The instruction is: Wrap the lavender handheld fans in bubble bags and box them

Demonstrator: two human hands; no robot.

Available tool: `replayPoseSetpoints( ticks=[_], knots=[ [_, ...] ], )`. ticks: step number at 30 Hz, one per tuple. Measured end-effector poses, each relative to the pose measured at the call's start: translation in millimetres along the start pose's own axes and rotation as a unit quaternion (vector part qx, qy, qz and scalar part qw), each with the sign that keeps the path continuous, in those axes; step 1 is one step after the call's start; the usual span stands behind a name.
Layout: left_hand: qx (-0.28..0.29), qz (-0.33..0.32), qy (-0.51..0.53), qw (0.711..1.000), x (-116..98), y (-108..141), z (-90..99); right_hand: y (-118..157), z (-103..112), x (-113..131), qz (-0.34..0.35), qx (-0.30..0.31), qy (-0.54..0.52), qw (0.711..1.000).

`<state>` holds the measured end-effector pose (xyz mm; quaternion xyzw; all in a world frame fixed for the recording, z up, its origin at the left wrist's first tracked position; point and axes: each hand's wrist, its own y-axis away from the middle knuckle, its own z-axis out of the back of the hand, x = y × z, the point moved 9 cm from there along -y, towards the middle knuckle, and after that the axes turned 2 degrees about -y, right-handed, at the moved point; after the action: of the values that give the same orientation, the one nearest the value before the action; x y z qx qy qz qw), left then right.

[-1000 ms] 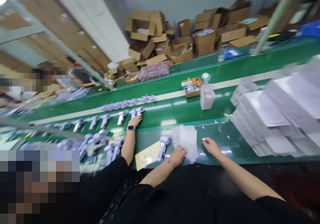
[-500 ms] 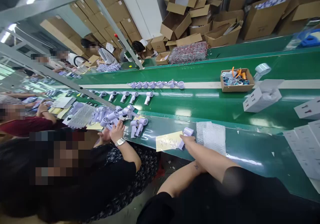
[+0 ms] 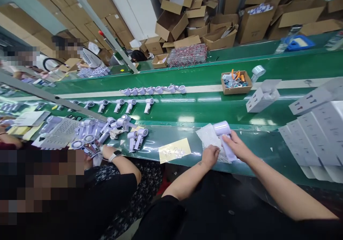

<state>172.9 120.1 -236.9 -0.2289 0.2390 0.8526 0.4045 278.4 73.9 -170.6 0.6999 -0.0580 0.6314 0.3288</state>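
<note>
My right hand [image 3: 238,146] is closed around the handle of a lilac handheld fan [image 3: 222,128], its round head pointing up and away from me. The fan lies over a clear bubble wrap sheet or bag [image 3: 207,134] on the green bench. Beside the handle, my left hand [image 3: 210,155] has its fingers curled and pinched on the near part of the bubble wrap. Left of it, a yellow paper with handwriting [image 3: 174,150] rests at the bench edge. Two more lilac fans [image 3: 138,137] stand further left.
A co-worker's hand with a watch [image 3: 109,153] handles fans at the left. Fans lie in rows along the green conveyor [image 3: 171,108]. White boxes [image 3: 316,140] are stacked at right; an open white box [image 3: 264,96] and a carton of parts [image 3: 235,86] stand ahead.
My right hand has picked the fan up from beside the yellow paper and carried it right, onto the bubble wrap. My left hand has come up onto the wrap. The view has shifted right.
</note>
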Motion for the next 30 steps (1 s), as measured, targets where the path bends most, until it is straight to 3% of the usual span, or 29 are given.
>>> replayPoseSetpoints(
  ticks=[2, 4, 7, 11, 14, 17, 19, 23, 26, 30],
  knots=[
    [-0.037, -0.005, 0.034, 0.999, -13, -8, 11.2, 33, 33, 3, -0.031, 0.046, -0.04, 0.998],
    [-0.069, -0.021, 0.086, 0.994, -28, -15, 25.7, 66, 51, -4, -0.075, 0.075, -0.087, 0.991],
    [-0.059, -0.082, 0.149, 0.984, -60, -20, 38.2, 100, 52, -23, -0.143, 0.085, -0.178, 0.97],
    [0.012, -0.167, 0.195, 0.966, -100, -14, 33.1, 106, 49, -31, -0.155, 0.095, -0.268, 0.946],
    [0.012, -0.103, 0.296, 0.949, -100, -16, 27.9, 100, 59, -31, -0.128, 0.113, -0.26, 0.95],
    [-0.022, -0.019, 0.377, 0.926, -95, -20, 24.8, 98, 81, -46, -0.139, 0.062, -0.206, 0.967],
    [-0.044, -0.055, 0.35, 0.934, -108, -18, 29.8, 100, 90, -56, -0.157, 0.043, -0.172, 0.972],
    [-0.102, -0.226, 0.163, 0.955, -150, 1, 47.7, 104, 96, -61, -0.16, 0.036, -0.174, 0.971],
    [-0.135, -0.32, 0.005, 0.938, -170, 26, 52.0, 106, 98, -52, -0.134, 0.037, -0.225, 0.964],
    [-0.198, -0.373, -0.117, 0.899, -190, 48, 55.4, 109, 100, -39, -0.102, 0.038, -0.247, 0.963]
  ],
)
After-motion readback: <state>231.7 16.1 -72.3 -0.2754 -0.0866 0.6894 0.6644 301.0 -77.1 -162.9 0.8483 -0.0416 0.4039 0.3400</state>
